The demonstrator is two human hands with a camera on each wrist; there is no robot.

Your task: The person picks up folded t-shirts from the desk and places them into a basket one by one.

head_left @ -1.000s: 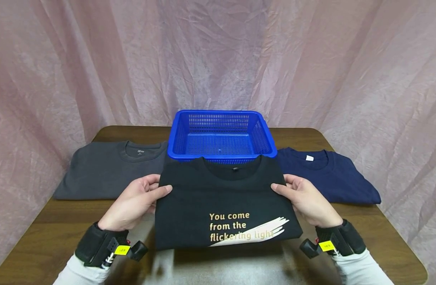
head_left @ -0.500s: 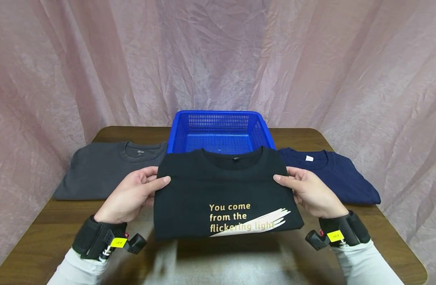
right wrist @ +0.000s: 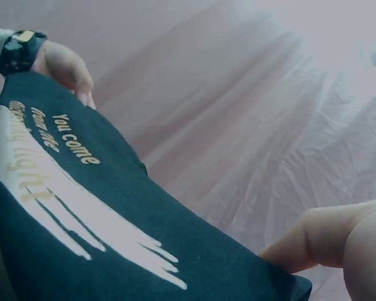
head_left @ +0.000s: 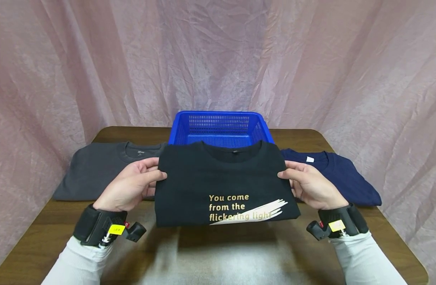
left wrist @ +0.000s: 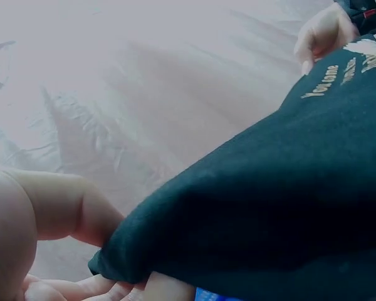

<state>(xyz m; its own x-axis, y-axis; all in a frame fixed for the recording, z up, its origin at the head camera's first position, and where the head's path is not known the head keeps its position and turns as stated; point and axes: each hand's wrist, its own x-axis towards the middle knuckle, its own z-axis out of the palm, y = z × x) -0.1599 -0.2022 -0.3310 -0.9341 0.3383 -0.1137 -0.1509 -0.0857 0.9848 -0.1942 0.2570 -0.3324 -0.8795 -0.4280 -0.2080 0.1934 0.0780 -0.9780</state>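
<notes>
Head view. A folded black T-shirt (head_left: 225, 184) with gold lettering is held level above the tabletop (head_left: 43, 233), clear of the wood, as its shadow beneath shows. The left hand (head_left: 130, 190) grips the shirt's edge at 9 o'clock, thumb on top and fingers underneath; the right hand (head_left: 310, 186) grips the opposite edge at 3 o'clock in the same way. Supporting both sides probably keeps the fold flat and square. At 12 o'clock from the shirt stands a blue basket (head_left: 221, 115), its near rim hidden behind the collar. A grey folded shirt (head_left: 96, 170) lies at 10 o'clock and a navy folded shirt (head_left: 340, 176) at 2 o'clock, both flat on the tabletop, one on each side of the basket.

Left wrist view. The thumb (left wrist: 69, 210) presses down on the shirt's corner while fingertips (left wrist: 150, 290) curl up beneath, pinching the layers together.

Right wrist view. The thumb (right wrist: 319, 241) lies on the cloth near the white print (right wrist: 81, 219), and the far hand (right wrist: 62, 66) clasps the other edge.
</notes>
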